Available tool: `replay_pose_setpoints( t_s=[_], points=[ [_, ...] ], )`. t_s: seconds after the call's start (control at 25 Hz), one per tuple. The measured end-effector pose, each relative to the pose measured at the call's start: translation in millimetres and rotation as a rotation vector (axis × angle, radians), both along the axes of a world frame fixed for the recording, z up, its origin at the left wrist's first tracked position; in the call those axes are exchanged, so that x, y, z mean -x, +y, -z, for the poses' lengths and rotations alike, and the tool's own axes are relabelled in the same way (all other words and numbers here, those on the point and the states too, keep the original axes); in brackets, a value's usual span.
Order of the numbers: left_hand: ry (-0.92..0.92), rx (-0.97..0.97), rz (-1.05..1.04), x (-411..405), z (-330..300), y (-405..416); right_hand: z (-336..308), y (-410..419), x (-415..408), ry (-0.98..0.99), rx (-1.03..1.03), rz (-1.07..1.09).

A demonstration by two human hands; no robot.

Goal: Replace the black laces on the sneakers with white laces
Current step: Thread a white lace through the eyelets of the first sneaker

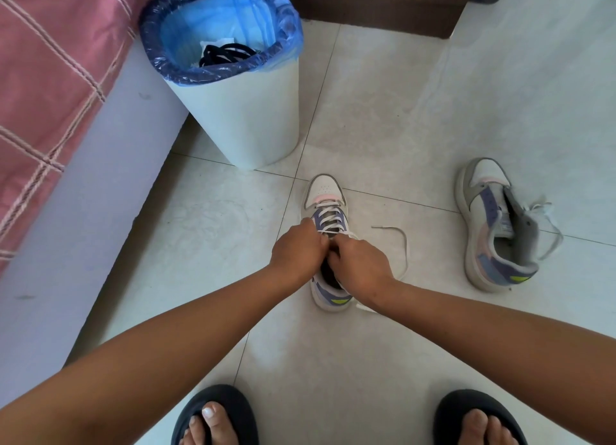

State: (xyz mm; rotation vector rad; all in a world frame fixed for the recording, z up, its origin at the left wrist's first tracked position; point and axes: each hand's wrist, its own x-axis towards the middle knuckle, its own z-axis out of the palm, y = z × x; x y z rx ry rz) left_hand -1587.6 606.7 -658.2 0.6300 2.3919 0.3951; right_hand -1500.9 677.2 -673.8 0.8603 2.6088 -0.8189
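Both hands worked at the near sneaker [328,211] on the tiled floor [383,118]. The left hand [296,249] and the right hand [361,266] each had fingers curled, pinching its white lace [401,244] by the upper eyelets. The second sneaker [493,224] lay apart to the right. Black laces [225,54] sat in the bin [246,111].

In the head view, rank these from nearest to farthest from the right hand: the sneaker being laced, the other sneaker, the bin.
1. Sneaker being laced, directly under the right hand.
2. Other sneaker, on its side on the floor, to the right.
3. Bin, beyond and to the left, beside the bed.
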Motion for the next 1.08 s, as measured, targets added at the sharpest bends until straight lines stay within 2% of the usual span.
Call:
replay_pose_setpoints(
  t_s=[0.24, 0.4, 0.52, 0.68, 0.8, 0.92, 1.0, 1.08],
  points=[
    [-0.061, -0.130, 0.115, 0, 5, -25, -5, -4, -1, -0.078, -0.153, -0.235],
    [0.044, 0.075, 0.324, -8, 12, -49, -7, -3, 0, -0.113, -0.153, -0.253],
    [0.028, 0.239, 0.394, -11, 20, -43, -10, -1, -3, -0.094, -0.109, -0.261],
    [0.022, 0.329, 0.542, -17, 15, -28, -22, 12, -22, -0.129, -0.112, -0.454],
    [0.069, 0.323, 0.550, -21, 11, -29, -28, 18, -32, -0.150, -0.040, -0.511],
    [0.068, 0.338, 0.500, -21, 13, -27, -29, 21, -31, -0.066, -0.006, -0.436],
    [0.060, 0.331, 0.369, -17, 12, -24, -24, 30, -29, 0.040, -0.105, -0.318],
    [0.109, 0.298, 0.307, -14, 13, -24, -12, 39, -24, 0.018, -0.279, -0.314]
  ],
)
